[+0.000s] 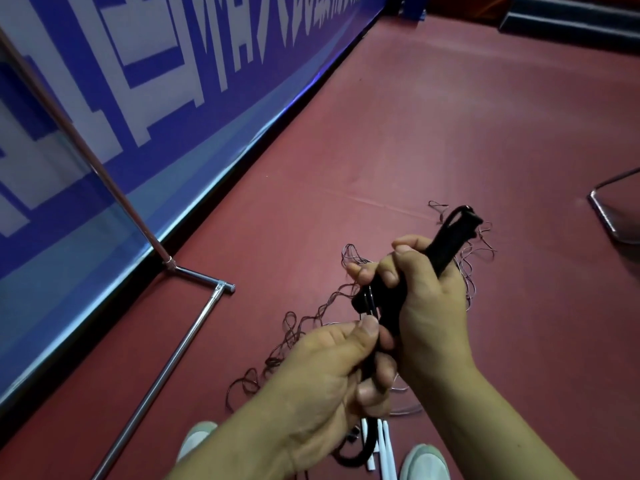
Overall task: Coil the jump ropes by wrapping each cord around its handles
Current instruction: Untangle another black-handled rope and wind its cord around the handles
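Here, black handles (446, 244); banner lettering (166, 46) illegible.

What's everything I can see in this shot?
floor: one, red, throughout
banner: one, blue with white letters, left
stand: one, silver, beside banner
frame: one, silver, right edge
cord: one tangle, dark, on floor
black handles: seemingly two, black, held in both grips
white handles: about three, white, floor between shoes
shoes: two, pale, bottom edge
left grip: one, bare, lower handle
right grip: one, bare, upper handle
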Tool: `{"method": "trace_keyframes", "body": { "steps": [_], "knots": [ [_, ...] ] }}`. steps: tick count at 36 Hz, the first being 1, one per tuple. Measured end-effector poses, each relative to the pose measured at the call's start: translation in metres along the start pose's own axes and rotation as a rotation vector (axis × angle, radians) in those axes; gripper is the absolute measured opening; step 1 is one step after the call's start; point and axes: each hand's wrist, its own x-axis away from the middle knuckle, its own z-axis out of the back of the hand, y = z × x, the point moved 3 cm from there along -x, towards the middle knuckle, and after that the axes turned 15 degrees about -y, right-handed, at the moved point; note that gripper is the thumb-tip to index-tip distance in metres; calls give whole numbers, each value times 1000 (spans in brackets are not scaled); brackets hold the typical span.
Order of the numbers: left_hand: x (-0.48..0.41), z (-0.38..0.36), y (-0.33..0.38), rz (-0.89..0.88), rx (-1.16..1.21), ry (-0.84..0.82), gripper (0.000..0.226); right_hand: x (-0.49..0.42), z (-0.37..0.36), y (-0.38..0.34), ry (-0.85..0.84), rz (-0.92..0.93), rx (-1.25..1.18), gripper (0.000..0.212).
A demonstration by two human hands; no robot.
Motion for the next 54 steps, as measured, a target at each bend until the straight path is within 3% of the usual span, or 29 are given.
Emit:
{"method": "trace_keyframes", "body": {
  "steps": [5,11,15,19,24,27,32,38,44,48,54],
  "knots": [
    [-6,1,-5,-52,-24,108,28,-1,1,5,105,-52,-118,12],
    [-1,-10,-7,-56,103,-37,31,-2,3,0,68,-53,-11,14],
    [0,-11,-6,-73,61,-64,28,-4,3,1,65,-91,19,16],
    [0,-10,-6,-114,-35,-49,30,-3,3,4,50,-201,106,4],
    [-4,-6,-2,-240,-114,18,27,3,-5,2,15,-351,173,41],
    [-5,-3,0,-266,-132,23,28,4,-10,4,48,-329,89,50],
    [-6,1,1,-297,-183,32,28,7,-5,5,106,-372,113,32],
    [-8,0,4,-372,-190,38,23,6,-4,7,153,-461,42,43],
    [-8,2,10,-405,-251,26,43,5,-4,8,135,-482,-79,31],
    [-3,6,19,-413,-457,33,76,3,-3,5,85,-442,-64,29],
    [-1,8,32,-404,-620,23,71,4,-3,8,43,-449,-117,36]
  ]
}}
